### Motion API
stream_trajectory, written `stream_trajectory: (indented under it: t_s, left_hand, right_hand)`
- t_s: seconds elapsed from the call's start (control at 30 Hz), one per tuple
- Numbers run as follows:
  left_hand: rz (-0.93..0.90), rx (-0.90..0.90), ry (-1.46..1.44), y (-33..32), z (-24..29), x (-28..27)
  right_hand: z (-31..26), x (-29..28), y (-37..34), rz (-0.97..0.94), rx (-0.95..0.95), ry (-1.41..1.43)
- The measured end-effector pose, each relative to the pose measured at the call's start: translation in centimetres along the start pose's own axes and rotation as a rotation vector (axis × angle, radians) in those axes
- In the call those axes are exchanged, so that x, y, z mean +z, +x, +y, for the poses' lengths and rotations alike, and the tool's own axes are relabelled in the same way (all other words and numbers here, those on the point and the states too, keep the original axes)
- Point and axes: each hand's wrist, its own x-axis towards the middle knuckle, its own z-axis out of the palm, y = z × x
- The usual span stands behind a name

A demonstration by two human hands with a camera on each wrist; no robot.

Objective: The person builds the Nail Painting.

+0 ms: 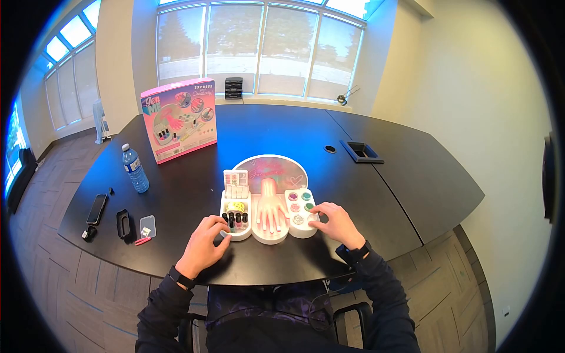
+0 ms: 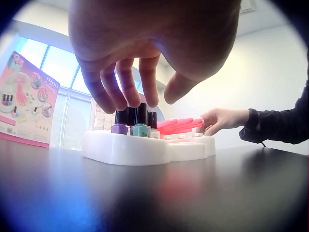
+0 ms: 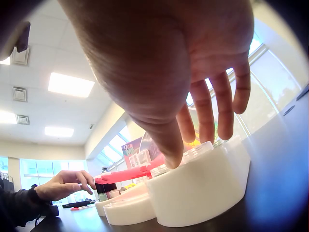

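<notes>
A white nail-art stand (image 1: 270,238) is on the dark table, with a model hand (image 1: 271,206) in its middle. Over its left tray, my left hand (image 1: 204,244) hangs with relaxed fingers at the black caps of the polish bottles (image 2: 141,126); whether they touch cannot be told. My right hand (image 1: 337,225) is at the right tray (image 3: 198,188), fingers spread over the small round pots (image 1: 293,196) and thumb tip at the near pots. Neither hand visibly grips anything. A card of nails (image 1: 236,178) stands behind the bottles.
A pink box (image 1: 179,120) stands at the back left, beside a water bottle (image 1: 135,169). A phone (image 1: 97,209), a black case (image 1: 123,225), a small clear tray (image 1: 148,226) and pink sticks (image 1: 143,240) lie on the left. A square table opening (image 1: 362,152) is at the back right.
</notes>
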Motion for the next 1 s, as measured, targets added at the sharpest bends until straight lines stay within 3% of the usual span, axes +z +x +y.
stream_trajectory:
  t_s: [0.27, 0.67, 0.87, 1.0]
  left_hand:
    - [0.035, 0.006, 0.004, 0.0, -0.2, 0.1]
    - [0.277, -0.06, 0.199, 0.3, -0.3, -2.2]
    - [0.364, -0.248, 0.463, -2.2, -4.9, -6.4]
    - [0.339, -0.511, 0.705, -6.0, -10.4, -9.4]
  right_hand:
    - [0.4, 0.3, -0.2, -0.006, 0.031, 0.026]
    - [-0.2, -1.6, -0.5, 0.112, -0.018, 0.103]
    - [-0.8, -2.8, -1.9, 0.18, 0.022, 0.114]
    - [-1.1, -3.4, -2.9, 0.201, 0.011, 0.103]
